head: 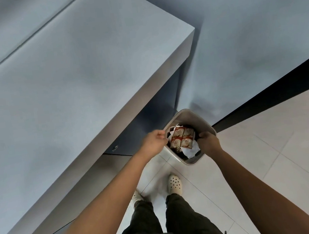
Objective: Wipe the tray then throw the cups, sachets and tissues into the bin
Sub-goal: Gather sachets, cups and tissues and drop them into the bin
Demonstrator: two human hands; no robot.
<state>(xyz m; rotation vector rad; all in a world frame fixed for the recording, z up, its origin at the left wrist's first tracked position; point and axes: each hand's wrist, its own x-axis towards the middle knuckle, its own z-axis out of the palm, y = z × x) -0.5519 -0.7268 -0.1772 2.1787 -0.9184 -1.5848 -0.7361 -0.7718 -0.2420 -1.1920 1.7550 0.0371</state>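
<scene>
Head view, looking straight down past both bare forearms. Grey, round-cornered plastic bin [185,115] on pale tiled floor [270,151], just right of centre, tucked at the corner of a long blue-grey matt counter [68,84] filling the 9 to 12 o'clock side. Inside the bin: a block of four brown-and-cream printed sachets [182,137] lying flat on top, crumpled white tissues [191,151] under them and spilling toward the bin's 5 o'clock, dark lining around. No telling whether cups lie beneath. Left hand [154,142] at the bin's 9 o'clock rim, fingers curled inward into a loose fist; whether anything sits pinched inside cannot be told from here. Right hand [209,142] at the bin's 3 o'clock, above the rim, fingers bent downward toward the bin's inside, tips hidden behind the knuckles; grip on anything cannot be told. Shallow rounded recess [4,38] pressed into the counter top at 10 o'clock. Small round metal fitting [115,148] on the dark panel under the counter edge, just left of the left hand. Black skirting band [264,95] running diagonally at 3 o'clock along the blue-grey wall [255,26]. Dark green trousers [163,228] and cream perforated clogs [174,184] at 6 o'clock, below the bin.
</scene>
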